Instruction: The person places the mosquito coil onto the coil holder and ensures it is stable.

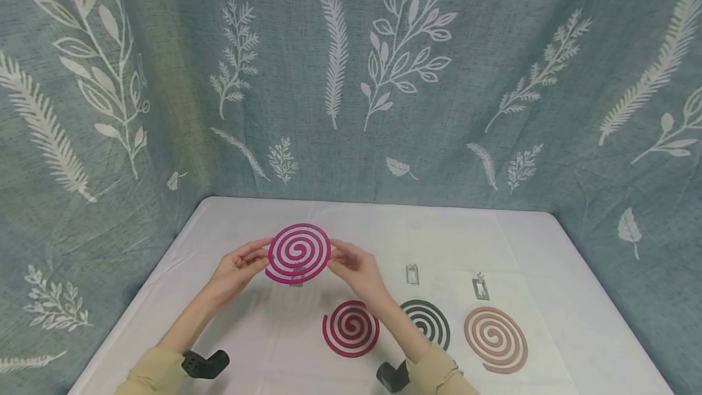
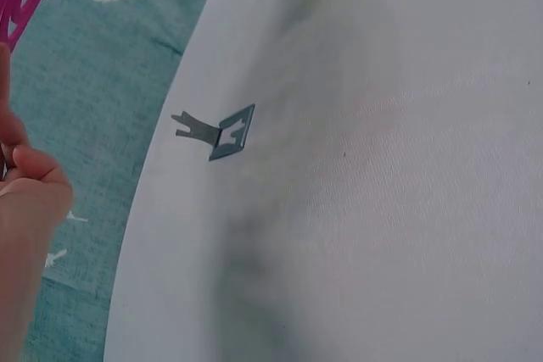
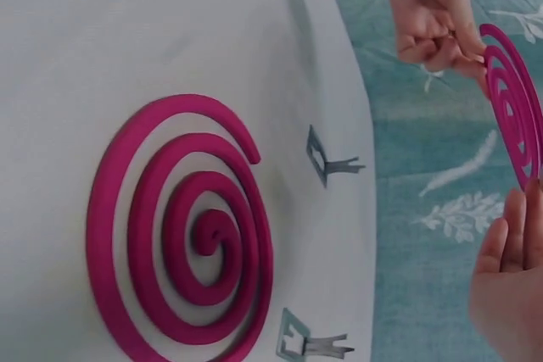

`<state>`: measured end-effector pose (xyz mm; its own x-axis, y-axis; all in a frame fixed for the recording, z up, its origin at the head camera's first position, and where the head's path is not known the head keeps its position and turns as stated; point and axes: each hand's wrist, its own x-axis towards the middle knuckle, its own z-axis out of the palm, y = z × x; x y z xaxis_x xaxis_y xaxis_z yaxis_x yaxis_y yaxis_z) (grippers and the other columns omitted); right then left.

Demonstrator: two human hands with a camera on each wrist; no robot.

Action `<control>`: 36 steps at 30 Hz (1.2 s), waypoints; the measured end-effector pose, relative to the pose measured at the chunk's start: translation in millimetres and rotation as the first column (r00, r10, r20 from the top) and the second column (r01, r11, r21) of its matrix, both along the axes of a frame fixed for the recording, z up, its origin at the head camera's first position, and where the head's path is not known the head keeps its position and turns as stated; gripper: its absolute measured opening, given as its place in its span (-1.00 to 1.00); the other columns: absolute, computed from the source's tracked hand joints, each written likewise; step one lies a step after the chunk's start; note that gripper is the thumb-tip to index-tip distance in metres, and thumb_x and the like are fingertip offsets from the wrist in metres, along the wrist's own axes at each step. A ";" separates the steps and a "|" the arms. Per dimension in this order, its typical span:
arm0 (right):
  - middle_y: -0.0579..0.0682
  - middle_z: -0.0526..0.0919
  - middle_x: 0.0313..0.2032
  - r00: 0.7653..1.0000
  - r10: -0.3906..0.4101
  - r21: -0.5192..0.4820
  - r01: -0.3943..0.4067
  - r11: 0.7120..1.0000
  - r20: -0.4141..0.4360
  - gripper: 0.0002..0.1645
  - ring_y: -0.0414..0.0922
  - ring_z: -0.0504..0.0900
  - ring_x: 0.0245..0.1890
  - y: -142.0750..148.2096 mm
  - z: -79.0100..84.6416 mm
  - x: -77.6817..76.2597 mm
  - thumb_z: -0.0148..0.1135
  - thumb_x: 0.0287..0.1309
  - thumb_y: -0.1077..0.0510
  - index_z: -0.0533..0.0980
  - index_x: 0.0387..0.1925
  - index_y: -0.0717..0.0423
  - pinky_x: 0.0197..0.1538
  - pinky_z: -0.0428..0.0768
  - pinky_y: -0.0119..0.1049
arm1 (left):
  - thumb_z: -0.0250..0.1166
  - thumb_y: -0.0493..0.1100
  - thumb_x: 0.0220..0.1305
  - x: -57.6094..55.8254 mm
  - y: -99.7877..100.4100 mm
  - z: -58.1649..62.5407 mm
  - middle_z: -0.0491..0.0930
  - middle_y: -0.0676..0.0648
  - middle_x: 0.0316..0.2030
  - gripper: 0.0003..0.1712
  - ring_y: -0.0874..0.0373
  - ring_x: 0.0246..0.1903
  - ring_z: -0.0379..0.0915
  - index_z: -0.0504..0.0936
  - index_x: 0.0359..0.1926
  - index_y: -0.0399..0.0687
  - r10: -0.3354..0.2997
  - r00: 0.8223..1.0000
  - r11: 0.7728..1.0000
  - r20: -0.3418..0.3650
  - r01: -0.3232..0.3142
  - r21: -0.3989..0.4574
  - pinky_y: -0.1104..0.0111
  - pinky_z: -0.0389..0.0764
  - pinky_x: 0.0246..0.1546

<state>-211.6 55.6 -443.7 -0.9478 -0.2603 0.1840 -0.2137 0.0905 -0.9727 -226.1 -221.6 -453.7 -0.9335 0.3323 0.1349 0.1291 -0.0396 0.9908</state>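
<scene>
A: Where is the coil [image 1: 299, 251]?

B: Raised above the surface [image 1: 263, 346], between two hands. The left hand [image 1: 240, 268], at its nine o'clock, pinches the rim between thumb and bent fingers; the right hand [image 1: 355, 266] does the same at three, fingertips closed on the edge.

A: What could go wrong?

B: It looks thin to me, so a twist or squeeze between the hands might snap a turn (the free end, at eight o'clock, seems the likeliest spot). Lowered carelessly, it could knock the upright tongue of the stand [image 2: 200, 130] below. And a swing of the right forearm [image 1: 403, 325] might nudge the dark coil [image 1: 422, 326] at four o'clock.

A: And the surface?

B: White. A second pink coil [image 1: 353, 326] lies at five o'clock; the tan coil [image 1: 493, 338] is farther out, toward four. Toward three come a middle stand [image 1: 407, 275] and an outer stand [image 1: 476, 288].

A: The room?

B: A blue-green curtain [image 1: 351, 163] with white leaf prints hangs at twelve and along both flanks.
</scene>
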 end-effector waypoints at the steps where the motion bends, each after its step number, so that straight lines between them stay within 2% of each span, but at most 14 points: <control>1: 0.14 0.64 -0.11 1.000 0.001 -0.002 -0.001 1.000 -0.002 -0.48 -0.13 0.62 -0.07 -0.2 1.0 -0.2 0.22 0.21 0.19 0.44 0.21 0.03 0.04 0.56 -0.42 | 0.08 -0.33 0.36 0.3 0.9 0.6 0.64 0.25 -0.17 -0.57 0.42 -0.12 0.53 0.44 0.21 0.01 0.008 1.000 1.000 0.002 -0.008 0.006 0.62 0.48 -0.01; 10: 0.11 0.63 -0.09 1.000 -0.017 -0.008 0.017 1.000 -0.009 -0.44 -0.10 0.60 -0.06 -4.9 7.3 -3.8 0.24 0.20 0.17 0.40 0.25 -0.02 0.01 0.55 -0.47 | 0.06 -0.28 0.39 0.0 5.1 8.2 0.59 0.25 -0.11 -0.46 0.45 -0.06 0.50 0.24 0.36 -0.25 0.042 0.999 0.999 -0.008 -0.042 0.035 0.64 0.45 0.03; 15: 0.17 0.62 -0.07 0.999 -0.039 -0.018 0.039 0.999 0.003 -0.45 -0.01 0.60 -0.03 -8.4 11.3 -5.9 0.21 0.21 0.23 0.40 0.25 0.07 0.04 0.57 -0.39 | 0.04 -0.33 0.38 -2.2 7.3 8.5 0.58 0.26 -0.09 -0.42 0.46 -0.05 0.49 0.19 0.39 -0.21 0.023 0.999 0.997 -0.039 -0.021 0.072 0.63 0.44 0.05; 17: 0.21 0.62 -0.07 0.999 -0.047 -0.021 0.048 0.999 0.004 -0.46 0.04 0.60 -0.04 -9.5 18.4 -2.3 0.20 0.21 0.26 0.40 0.24 0.14 0.03 0.57 -0.39 | 0.03 -0.34 0.38 -3.2 8.4 7.4 0.58 0.27 -0.09 -0.41 0.46 -0.05 0.48 0.18 0.40 -0.18 0.025 0.998 0.997 -0.049 -0.021 0.075 0.63 0.44 0.05; 23: 0.25 0.61 -0.06 0.996 -0.081 -0.012 0.081 0.997 0.022 -0.50 0.07 0.58 -0.05 -12.7 33.6 7.7 0.16 0.22 0.29 0.41 0.20 0.24 -0.02 0.55 -0.46 | 0.07 -0.27 0.39 -5.3 11.6 4.8 0.56 0.34 -0.09 -0.38 0.49 -0.05 0.44 0.13 0.41 -0.21 0.082 0.996 0.997 -0.026 -0.082 0.014 0.66 0.42 0.03; 27: 0.24 0.61 -0.05 0.992 -0.112 -0.019 0.114 0.993 0.055 -0.52 0.06 0.59 -0.05 -15.2 28.1 5.6 0.17 0.22 0.28 0.43 0.18 0.23 0.03 0.57 -0.31 | 0.08 -0.22 0.39 -7.0 13.3 3.5 0.54 0.37 -0.10 -0.36 0.50 -0.04 0.41 0.10 0.41 -0.25 0.106 0.994 0.994 -0.004 -0.106 -0.019 0.68 0.39 0.03; 31: 0.20 0.62 -0.04 0.987 -0.136 -0.050 0.141 0.989 0.090 -0.53 0.04 0.59 -0.04 -17.7 9.8 -3.9 0.19 0.21 0.24 0.45 0.17 0.16 0.08 0.56 -0.16 | 0.08 -0.20 0.39 -9.5 14.3 0.4 0.53 0.38 -0.11 -0.35 0.50 -0.03 0.40 0.10 0.41 -0.26 0.122 0.992 0.991 0.015 -0.121 -0.047 0.70 0.37 0.02; 36: 0.11 0.63 -0.03 0.978 -0.156 -0.067 0.167 0.984 0.139 -0.53 -0.07 0.60 -0.04 -21.0 -10.7 -14.5 0.23 0.20 0.15 0.48 0.16 0.05 0.10 0.55 -0.17 | 0.09 -0.15 0.39 -11.8 14.4 -3.9 0.52 0.41 -0.13 -0.35 0.50 -0.03 0.38 0.12 0.41 -0.20 0.159 0.986 0.982 0.052 -0.153 -0.106 0.60 0.37 0.02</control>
<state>-226.1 34.6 -454.4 -0.9935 -0.0916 0.0676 -0.0712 0.0359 -0.9968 -238.0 -207.2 -457.6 -0.9803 0.1907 0.0506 0.0664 0.0777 0.9948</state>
